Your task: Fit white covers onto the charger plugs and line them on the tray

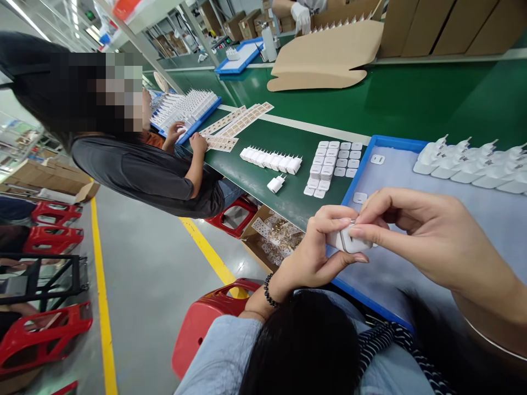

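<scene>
Now gripping wht. charger, clamped in L hand & pinched at one end by R hand, abv. near-left edge of blue-rimmed tray on desk.

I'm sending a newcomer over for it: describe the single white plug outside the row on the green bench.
On the green bench, left of the blue-rimmed tray, find the row of white plugs. Between that row and the bench's edge sits the single white plug. Its neighbours are lined up close together; this one is by itself, with green showing all around.
</scene>
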Available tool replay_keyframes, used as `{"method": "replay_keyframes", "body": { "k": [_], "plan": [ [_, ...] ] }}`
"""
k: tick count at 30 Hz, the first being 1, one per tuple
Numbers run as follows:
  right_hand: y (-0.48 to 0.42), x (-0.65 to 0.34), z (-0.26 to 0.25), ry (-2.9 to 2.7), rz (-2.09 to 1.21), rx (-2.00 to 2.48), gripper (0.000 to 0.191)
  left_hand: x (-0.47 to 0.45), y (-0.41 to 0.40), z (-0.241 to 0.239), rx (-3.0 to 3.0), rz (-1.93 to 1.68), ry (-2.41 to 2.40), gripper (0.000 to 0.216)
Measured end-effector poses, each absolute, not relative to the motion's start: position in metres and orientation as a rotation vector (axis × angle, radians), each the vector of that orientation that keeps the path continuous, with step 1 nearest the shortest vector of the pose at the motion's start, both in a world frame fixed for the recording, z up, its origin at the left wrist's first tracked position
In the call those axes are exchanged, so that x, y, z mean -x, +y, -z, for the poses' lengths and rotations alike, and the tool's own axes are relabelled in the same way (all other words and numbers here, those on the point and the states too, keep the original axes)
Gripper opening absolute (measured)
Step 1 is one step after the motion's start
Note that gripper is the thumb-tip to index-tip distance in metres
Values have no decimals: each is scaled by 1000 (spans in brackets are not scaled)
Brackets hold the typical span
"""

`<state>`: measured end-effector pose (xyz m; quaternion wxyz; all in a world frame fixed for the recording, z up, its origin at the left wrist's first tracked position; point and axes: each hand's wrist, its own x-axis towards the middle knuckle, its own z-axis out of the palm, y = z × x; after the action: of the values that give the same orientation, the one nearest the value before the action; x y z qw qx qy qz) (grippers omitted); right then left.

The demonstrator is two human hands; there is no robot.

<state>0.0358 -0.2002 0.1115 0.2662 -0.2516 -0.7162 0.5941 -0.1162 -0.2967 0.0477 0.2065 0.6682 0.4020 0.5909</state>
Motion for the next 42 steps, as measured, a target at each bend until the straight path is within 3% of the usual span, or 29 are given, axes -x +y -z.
{"method": "replay_keyframes", "body": {
  "k": [15,24,29,36,42],
  "plan": [
    [-199,-35,-110,-2006,-1469,685,15,111,-293,-45,-1604,-1640,1071,43],
    [-197,-31,-109,-2131,-1358,571,21,106,-293,-42,-1380,-1653,970,45],
    [-189,-30,-106,-2091,-1591,494,12,104,-290,-43,-1269,-1733,1046,41],
    [-180,-36,-103,-1985,-2052,261,26,107,-284,-48,-1251,-1872,1085,47],
    [-185,-30,-98,-1990,-2092,212,25,107,-281,-41,-1075,-1988,1010,42]
  ]
}}
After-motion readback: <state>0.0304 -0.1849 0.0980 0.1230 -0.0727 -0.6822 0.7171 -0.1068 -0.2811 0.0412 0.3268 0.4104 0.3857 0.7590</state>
